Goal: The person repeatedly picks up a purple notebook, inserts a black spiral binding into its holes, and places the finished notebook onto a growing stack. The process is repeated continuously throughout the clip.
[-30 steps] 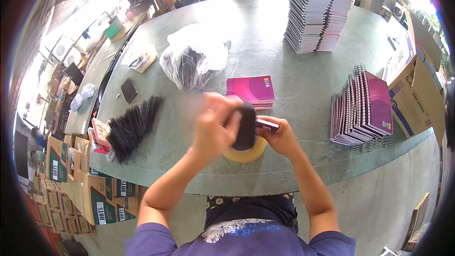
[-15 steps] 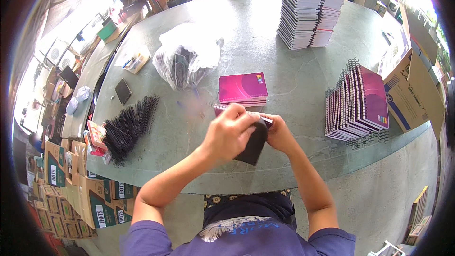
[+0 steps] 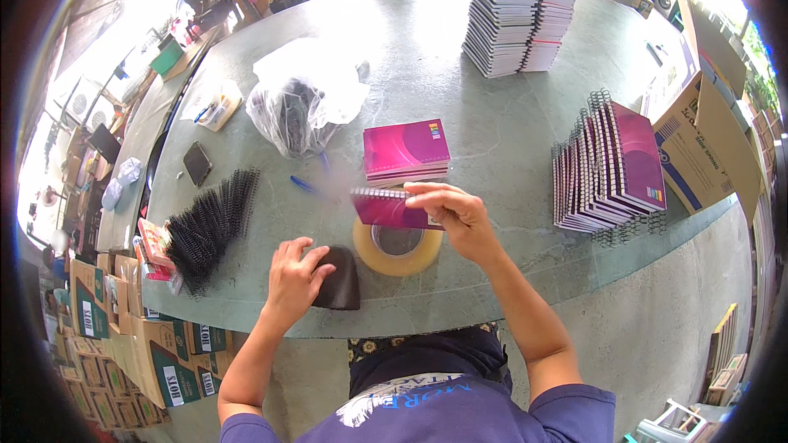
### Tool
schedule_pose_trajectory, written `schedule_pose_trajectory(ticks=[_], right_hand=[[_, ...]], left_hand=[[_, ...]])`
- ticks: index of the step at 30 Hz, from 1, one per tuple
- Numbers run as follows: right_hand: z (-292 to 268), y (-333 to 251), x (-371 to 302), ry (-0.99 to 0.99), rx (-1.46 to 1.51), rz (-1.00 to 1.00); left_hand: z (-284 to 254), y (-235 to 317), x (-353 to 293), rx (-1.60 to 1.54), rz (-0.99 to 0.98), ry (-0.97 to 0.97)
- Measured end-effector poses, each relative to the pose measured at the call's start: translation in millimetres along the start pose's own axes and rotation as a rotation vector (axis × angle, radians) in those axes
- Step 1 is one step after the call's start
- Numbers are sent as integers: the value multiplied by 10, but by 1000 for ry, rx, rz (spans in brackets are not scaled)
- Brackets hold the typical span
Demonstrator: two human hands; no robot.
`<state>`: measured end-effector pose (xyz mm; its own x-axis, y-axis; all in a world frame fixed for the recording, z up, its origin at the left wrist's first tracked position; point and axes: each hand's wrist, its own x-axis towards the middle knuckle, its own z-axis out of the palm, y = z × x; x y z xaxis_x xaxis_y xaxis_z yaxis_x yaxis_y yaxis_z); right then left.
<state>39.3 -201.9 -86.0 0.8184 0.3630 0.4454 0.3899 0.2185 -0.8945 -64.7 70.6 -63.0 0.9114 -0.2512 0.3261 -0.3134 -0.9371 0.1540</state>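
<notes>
Over the near middle of the table, my right hand [image 3: 455, 217] pinches a purple notebook [image 3: 386, 209] by its right end, its bound edge turned upward. Just below it a large roll of tape [image 3: 419, 261] lies flat on the table, partly covered by the notebook. My left hand [image 3: 294, 283] rests to the left with fingers spread, fingertips at the edge of a dark, flat, rounded piece [image 3: 341, 283] whose kind I cannot make out. Beyond the held notebook sits a short stack of purple notebooks [image 3: 406, 148].
Black binding coils [image 3: 209, 230] lie at left, near a phone [image 3: 197, 164]. A plastic bag [image 3: 308, 102] and a blue pen [image 3: 304, 184] are beyond my left hand. Spiral-bound notebooks [image 3: 611, 168] stand at right beside a cardboard box [image 3: 706, 148]; a tall notebook stack [image 3: 521, 16] stands far back.
My left hand has moved left and down, away from the notebook, with the dark piece now on the table. My right hand has lifted slightly with the notebook, uncovering the tape roll.
</notes>
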Motion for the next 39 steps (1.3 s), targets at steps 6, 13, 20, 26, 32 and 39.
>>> schedule_pose_trajectory(ticks=[6,13,20,26,32,39], right_hand=[[114,-184,-123,218,237,210],[-20,-41,-377,191,-159,259],[-55,-24,-378,172,-304,272],[-118,53,-421,182,-403,257],[-30,-117,-396,211,-514,138],[32,-183,-389,219,-588,190]], left_hand=[[-173,767,787,-110,328,298],[41,811,1127,-408,303,-68],[177,940,1249,-502,454,-94],[222,959,1246,-472,494,-100],[136,976,1269,-651,411,-194],[206,1090,1206,-567,281,-51]])
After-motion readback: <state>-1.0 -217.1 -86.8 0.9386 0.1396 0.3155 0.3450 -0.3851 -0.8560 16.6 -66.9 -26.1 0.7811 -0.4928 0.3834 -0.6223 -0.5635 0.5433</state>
